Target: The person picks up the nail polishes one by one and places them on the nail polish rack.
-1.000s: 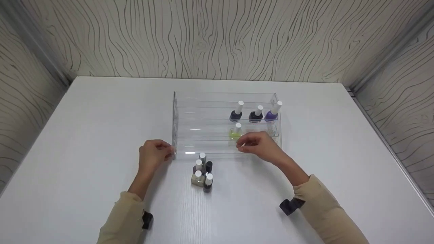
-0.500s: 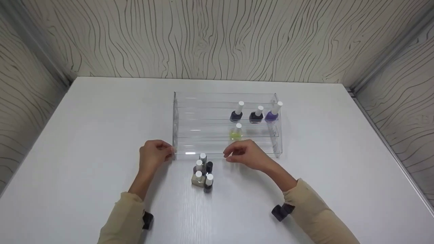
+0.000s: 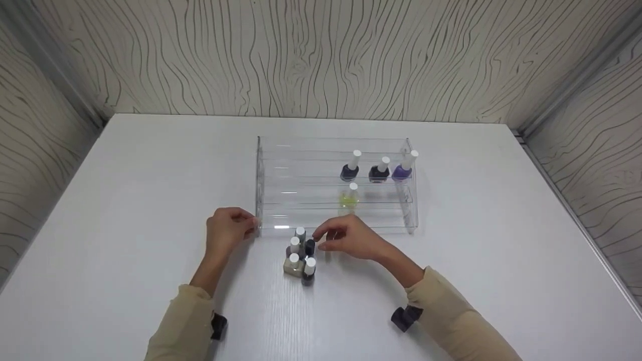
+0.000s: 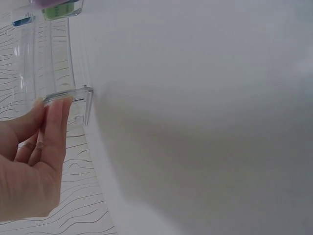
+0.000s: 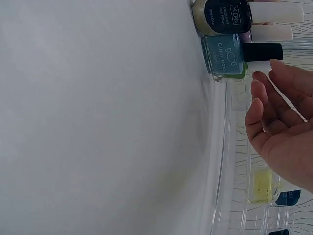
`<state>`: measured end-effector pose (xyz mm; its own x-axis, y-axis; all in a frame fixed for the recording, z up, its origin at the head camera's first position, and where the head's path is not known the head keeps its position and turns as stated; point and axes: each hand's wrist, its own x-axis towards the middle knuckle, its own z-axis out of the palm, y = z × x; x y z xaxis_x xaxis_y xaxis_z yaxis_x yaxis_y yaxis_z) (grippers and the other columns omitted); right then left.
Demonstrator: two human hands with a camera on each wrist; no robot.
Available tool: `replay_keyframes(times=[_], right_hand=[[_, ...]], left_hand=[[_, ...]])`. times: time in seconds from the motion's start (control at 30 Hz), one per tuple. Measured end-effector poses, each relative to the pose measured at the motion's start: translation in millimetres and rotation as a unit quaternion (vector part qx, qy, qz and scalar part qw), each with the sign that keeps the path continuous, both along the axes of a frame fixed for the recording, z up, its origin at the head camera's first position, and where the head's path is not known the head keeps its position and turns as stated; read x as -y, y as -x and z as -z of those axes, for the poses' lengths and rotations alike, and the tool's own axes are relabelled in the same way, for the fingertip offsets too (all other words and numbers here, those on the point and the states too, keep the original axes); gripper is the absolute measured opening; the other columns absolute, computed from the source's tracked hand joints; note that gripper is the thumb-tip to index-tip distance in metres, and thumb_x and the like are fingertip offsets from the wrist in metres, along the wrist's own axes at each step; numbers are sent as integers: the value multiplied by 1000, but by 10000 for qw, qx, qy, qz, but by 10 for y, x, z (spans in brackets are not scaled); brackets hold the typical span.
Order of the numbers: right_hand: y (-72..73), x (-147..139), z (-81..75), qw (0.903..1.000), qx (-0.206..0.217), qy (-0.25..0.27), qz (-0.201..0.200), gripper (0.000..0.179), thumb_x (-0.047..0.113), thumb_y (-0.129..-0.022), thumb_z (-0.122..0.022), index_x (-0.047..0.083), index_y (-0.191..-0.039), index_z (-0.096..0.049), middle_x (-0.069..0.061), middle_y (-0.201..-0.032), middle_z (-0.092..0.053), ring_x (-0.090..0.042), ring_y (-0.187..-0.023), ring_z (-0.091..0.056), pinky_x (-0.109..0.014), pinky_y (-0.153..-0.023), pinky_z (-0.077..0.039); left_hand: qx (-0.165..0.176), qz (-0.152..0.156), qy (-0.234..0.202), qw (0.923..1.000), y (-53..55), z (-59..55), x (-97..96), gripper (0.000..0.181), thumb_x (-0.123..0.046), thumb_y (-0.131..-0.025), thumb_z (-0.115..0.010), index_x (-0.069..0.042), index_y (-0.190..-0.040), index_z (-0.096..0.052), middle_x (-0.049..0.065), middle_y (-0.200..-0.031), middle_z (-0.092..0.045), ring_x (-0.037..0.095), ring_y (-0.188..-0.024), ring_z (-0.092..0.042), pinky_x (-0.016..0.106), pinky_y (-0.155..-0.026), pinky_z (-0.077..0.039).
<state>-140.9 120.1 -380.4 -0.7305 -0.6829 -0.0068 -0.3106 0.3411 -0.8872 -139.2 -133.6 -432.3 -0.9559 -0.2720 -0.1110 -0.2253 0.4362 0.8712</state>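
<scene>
In the head view, a clear tiered rack [image 3: 301, 203] stands on the white table. My left hand [image 3: 226, 229] touches the rack's left side with thumb and fingertips; the left wrist view shows them against its clear edge. My right hand [image 3: 348, 238] is just right of a bunch of nail polish bottles [image 3: 294, 267], thumb and forefinger apart. Nearest to it is the blue nail polish bottle [image 5: 227, 56] with a black cap, close to the fingertips in the right wrist view; contact is unclear. The dark nail polish bottle [image 5: 230, 17] stands beside it.
A yellow nail polish bottle [image 3: 348, 200] sits on a lower tier of the rack. Above and to its right are two dark bottles and a purple nail polish bottle [image 3: 402, 173]. A wood-patterned wall [image 3: 301, 60] rises behind the table.
My right hand has moved left and towards me, from beside the yellow nail polish bottle on the rack to the bunch of bottles. My left hand has stayed at the rack's side.
</scene>
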Motion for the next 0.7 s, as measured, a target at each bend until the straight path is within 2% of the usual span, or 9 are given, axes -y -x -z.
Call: replay_keyframes(times=[0.03,0.07,0.43,0.7], right_hand=[[-5,10,2,10000,9,15,-30,21,-7,-77,-64,-10,-98,-64,-22,-93,-64,-21,-71,-53,-24,-62,-44],[-11,19,1,10000,21,20,-49,21,-8,-77,-64,-10,-98,-64,-22,-94,-64,-21,-71,-52,-25,-62,-44],[-28,70,25,9994,-76,136,-305,26,-10,-77,-63,-9,-103,-63,-21,-98,-64,-20,-72,-52,-26,-62,-45],[-26,48,19,9995,-68,72,-290,24,-11,-75,-64,-9,-99,-64,-22,-92,-63,-23,-74,-53,-25,-62,-44]], left_hand=[[59,-33,-42,10000,-38,-100,-26,4,-1,-80,-66,3,-78,-67,10,-70,-65,17,-61,-63,26,-53,-53],[82,-39,-96,9999,-51,-136,-33,5,-1,-80,-66,4,-78,-67,11,-71,-65,17,-61,-63,26,-56,-54],[146,46,-252,9996,-59,-164,-34,4,1,-80,-65,5,-80,-66,12,-71,-64,19,-62,-64,23,-56,-54],[212,42,-239,9995,-62,-178,-32,5,0,-81,-65,5,-81,-67,12,-73,-64,19,-63,-64,24,-57,-54]])
